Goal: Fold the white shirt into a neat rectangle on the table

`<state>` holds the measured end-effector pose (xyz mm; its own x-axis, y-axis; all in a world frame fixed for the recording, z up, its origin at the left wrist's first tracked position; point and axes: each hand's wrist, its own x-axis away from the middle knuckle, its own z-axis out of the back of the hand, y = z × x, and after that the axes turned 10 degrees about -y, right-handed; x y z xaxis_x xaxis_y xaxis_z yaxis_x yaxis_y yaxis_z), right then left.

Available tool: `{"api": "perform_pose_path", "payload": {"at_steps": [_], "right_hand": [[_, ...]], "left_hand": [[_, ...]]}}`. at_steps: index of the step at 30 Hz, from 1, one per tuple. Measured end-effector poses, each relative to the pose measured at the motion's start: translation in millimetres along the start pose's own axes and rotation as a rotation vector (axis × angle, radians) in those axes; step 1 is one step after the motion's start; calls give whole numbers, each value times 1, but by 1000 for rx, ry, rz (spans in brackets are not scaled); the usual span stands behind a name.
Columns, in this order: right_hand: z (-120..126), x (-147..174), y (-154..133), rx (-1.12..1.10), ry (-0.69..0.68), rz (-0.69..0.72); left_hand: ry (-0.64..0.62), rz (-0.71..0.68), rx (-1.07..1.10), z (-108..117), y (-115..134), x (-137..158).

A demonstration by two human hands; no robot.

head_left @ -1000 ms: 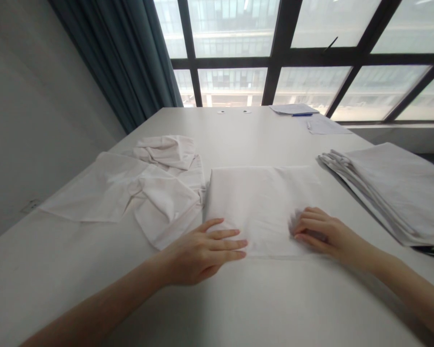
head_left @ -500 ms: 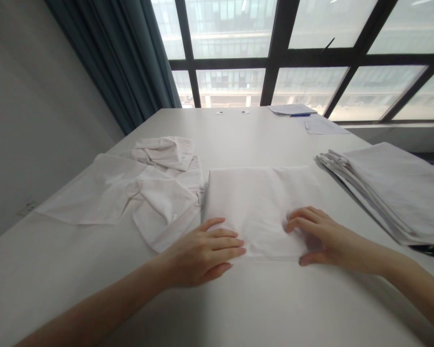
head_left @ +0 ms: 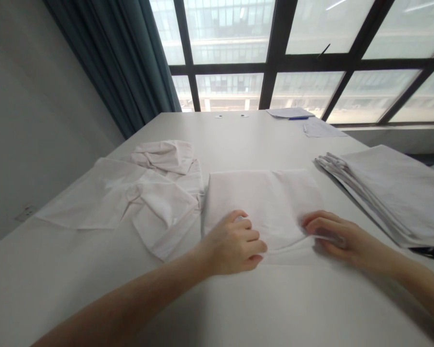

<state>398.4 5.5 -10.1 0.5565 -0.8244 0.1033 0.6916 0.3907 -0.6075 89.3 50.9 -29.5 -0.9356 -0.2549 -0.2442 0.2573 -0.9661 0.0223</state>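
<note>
A folded white cloth (head_left: 260,202) lies before me on the white table. My left hand (head_left: 235,246) rests on its near left part, closed, with curled fingers gripping the top layer. At the near right corner my right hand (head_left: 336,236) is closed, pinching the edge of that layer between thumb and fingers. Between the two hands this edge is slightly raised, with a lower layer showing beneath it. To the left, close beside the folded cloth, is a crumpled heap of white cloth (head_left: 162,197).
On the right lies a stack of folded white cloths (head_left: 401,193), over something dark. Papers (head_left: 289,112) and a blue pen (head_left: 298,118) are at the table's far edge, in front of the windows. A dark blue curtain (head_left: 119,62) hangs at the left.
My left hand has slid right and its flat fingers have curled into the cloth. My right hand has moved right and closed on the near edge, which is now lifted.
</note>
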Motion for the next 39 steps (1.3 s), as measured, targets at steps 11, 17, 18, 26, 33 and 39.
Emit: {"api": "perform_pose_path", "payload": {"at_steps": [11, 17, 18, 26, 33, 39], "right_hand": [[-2, 4, 17, -410, 452, -265], [14, 16, 20, -432, 309, -96], [17, 19, 20, -422, 260, -65], [22, 21, 12, -252, -243, -80], [16, 12, -4, -315, -331, -58], [-3, 8, 1, -101, 75, -178]], "left_hand": [[64, 121, 448, 0, -3, 2], [102, 4, 408, 3, 1, 2], [88, 2, 391, 3, 2, 2], [28, -40, 307, -3, 4, 4], [84, -124, 176, -1, 5, 2], [82, -166, 70, 2, 6, 4]]}}
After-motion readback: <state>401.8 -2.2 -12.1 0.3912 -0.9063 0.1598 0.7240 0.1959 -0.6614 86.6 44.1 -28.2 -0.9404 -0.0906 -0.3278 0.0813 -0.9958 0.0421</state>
